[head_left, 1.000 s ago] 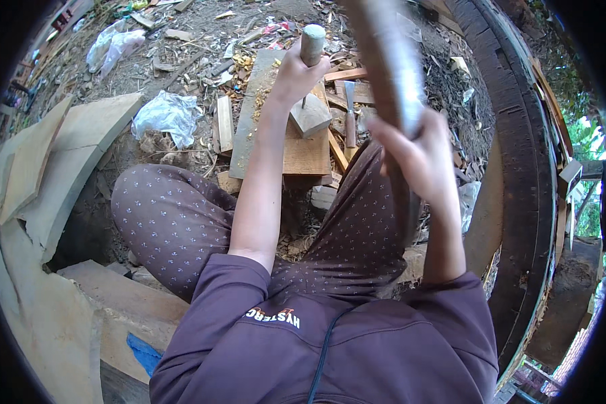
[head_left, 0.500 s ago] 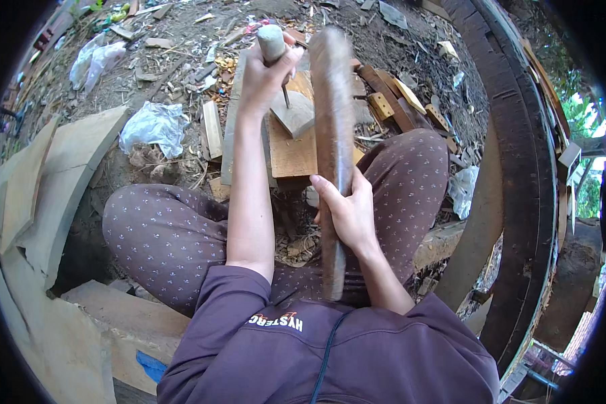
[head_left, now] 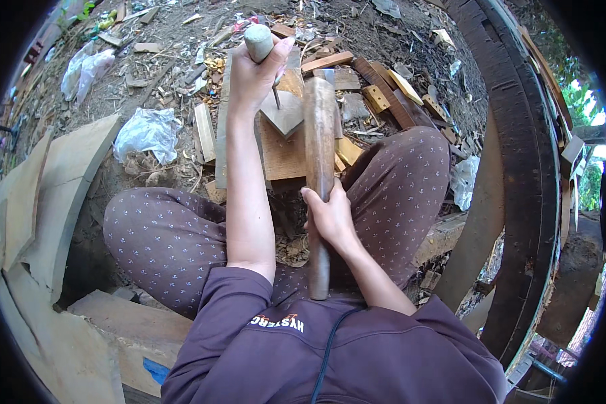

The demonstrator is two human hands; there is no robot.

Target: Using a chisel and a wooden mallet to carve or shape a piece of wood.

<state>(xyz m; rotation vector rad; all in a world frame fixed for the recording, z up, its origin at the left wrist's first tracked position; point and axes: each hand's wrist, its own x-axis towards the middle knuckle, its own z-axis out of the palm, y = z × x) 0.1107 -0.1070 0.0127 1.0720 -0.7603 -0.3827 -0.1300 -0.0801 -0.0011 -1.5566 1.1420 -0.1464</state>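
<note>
My left hand [head_left: 254, 77] is wrapped round the pale, thick handle of a chisel [head_left: 277, 98], which stands nearly upright. Its thin metal shaft meets a small grey-brown wood piece [head_left: 285, 116] with a pointed near corner. Under that piece lies a yellowish wooden block [head_left: 281, 156] on a longer plank [head_left: 229, 145]. My right hand [head_left: 331, 214] grips a long wooden mallet [head_left: 320, 128] round its narrower part. The mallet's thick end points away from me, right of the chisel and apart from its handle. The chisel's tip is too small to make out.
Wood offcuts [head_left: 377, 99] lie beyond my right knee. A crumpled plastic bag [head_left: 148, 135] rests on the littered ground at the left. Large curved boards [head_left: 67, 182] stand at far left, and a dark curved beam [head_left: 518, 168] rises at the right.
The mallet, blurred half a second ago, has come nearer to me and slightly left, its far end lower in the picture. My left hand still holds the chisel on the wood piece.
</note>
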